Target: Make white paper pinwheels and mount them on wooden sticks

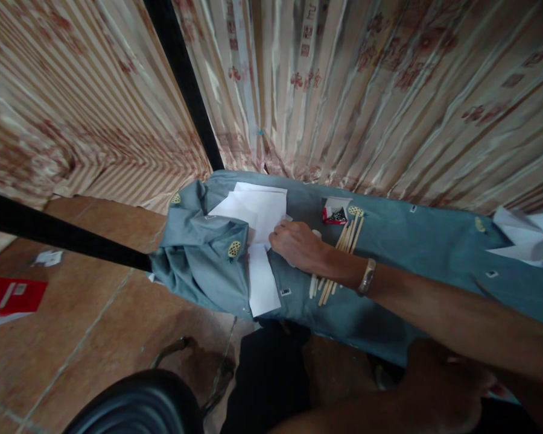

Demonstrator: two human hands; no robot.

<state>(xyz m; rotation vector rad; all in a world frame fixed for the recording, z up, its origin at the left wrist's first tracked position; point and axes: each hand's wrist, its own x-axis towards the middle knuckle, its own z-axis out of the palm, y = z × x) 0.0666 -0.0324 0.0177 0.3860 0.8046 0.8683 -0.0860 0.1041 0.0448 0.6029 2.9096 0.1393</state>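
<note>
My right hand (296, 244), with a bracelet on its wrist, reaches in from the right. Its fingers are closed on white paper at the right edge of the white sheets (265, 211), and the fingertips are partly hidden. A narrower white paper piece (262, 283) lies below the sheets. Wooden sticks (353, 235) lie in a loose bundle beside and partly beneath my right wrist. My left hand (452, 386) is low at the right, dark and blurred below the right forearm; its fingers are not clear.
A blue-grey cloth (389, 223) covers the table, bunched at the left. A small red box (335, 214) of dark items stands open behind the sticks. A white paper pinwheel (531, 238) lies far right. A black stool (140, 404) stands at lower left, with a red packet (11, 294) beyond.
</note>
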